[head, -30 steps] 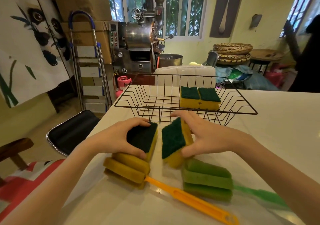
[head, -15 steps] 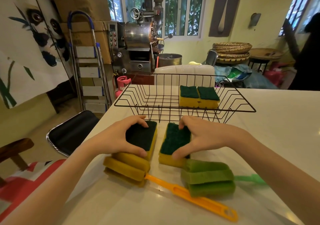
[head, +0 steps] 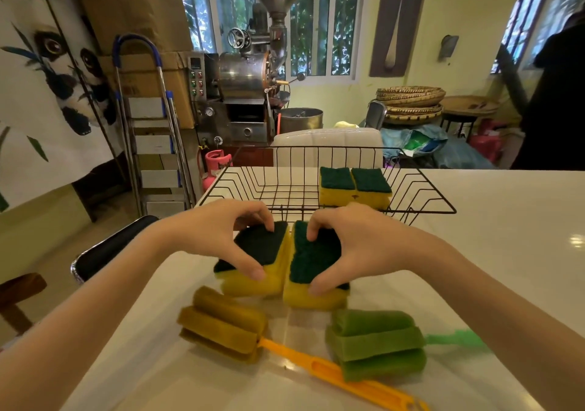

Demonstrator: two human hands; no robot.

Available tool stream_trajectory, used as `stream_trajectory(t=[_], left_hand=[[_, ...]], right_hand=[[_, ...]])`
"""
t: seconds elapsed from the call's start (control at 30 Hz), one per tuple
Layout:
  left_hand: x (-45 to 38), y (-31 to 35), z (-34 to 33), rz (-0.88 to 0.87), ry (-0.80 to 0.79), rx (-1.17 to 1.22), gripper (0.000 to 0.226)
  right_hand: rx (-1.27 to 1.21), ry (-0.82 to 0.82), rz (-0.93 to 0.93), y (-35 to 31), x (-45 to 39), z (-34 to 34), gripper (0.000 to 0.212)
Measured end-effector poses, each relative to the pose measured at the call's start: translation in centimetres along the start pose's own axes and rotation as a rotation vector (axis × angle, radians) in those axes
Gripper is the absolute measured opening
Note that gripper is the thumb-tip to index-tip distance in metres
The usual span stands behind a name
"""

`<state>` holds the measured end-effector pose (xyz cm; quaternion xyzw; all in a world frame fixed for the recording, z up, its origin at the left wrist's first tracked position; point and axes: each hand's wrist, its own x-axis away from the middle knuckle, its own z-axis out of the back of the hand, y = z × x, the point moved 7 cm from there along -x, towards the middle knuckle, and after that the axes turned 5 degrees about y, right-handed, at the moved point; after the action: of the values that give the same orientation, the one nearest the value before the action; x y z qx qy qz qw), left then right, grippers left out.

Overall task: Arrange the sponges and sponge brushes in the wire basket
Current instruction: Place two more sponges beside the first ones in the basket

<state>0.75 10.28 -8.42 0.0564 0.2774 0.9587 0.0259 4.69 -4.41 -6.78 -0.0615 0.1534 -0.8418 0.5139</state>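
Two bare forearms come into the picture from the bottom corners, each ending in a hand. The left hand [head: 221, 236] and the right hand [head: 357, 246] wear nothing: no gloves, rings, watch or bracelets show on the fingers or wrists. No sleeve covers either forearm as far as the picture's edge, so any clothing worn higher up is out of sight. The fingers are slender, and the nails that show look short and unpainted. The rest of the person's body is out of view.
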Motion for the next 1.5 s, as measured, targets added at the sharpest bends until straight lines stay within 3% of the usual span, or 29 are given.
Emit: stream_trajectory(t=[0.3, 0.63, 0.93, 1.5], left_hand=[[-1.9, 3.0, 6.0, -0.113, 0.075, 0.153, 0.069], [-10.2, -0.6, 9.5, -0.055, 0.242, -0.050, 0.065], [-16.7, -6.3, 7.2, 0.029, 0.140, -0.266, 0.072], [-17.5, -7.9, 4.8, 0.164, 0.010, -0.289, 0.070]], right_hand=[[-0.293, 0.105, -0.007, 2.0, -0.9, 7.6, 0.048], [-0.166, 0.213, -0.043, 6.9, -7.6, 10.0, 0.053], [-0.125, 0.147, -0.073, 10.1, -15.5, 6.5, 0.059], [0.007, -0.032, -0.146, 12.1, -19.2, 0.7, 0.063]])
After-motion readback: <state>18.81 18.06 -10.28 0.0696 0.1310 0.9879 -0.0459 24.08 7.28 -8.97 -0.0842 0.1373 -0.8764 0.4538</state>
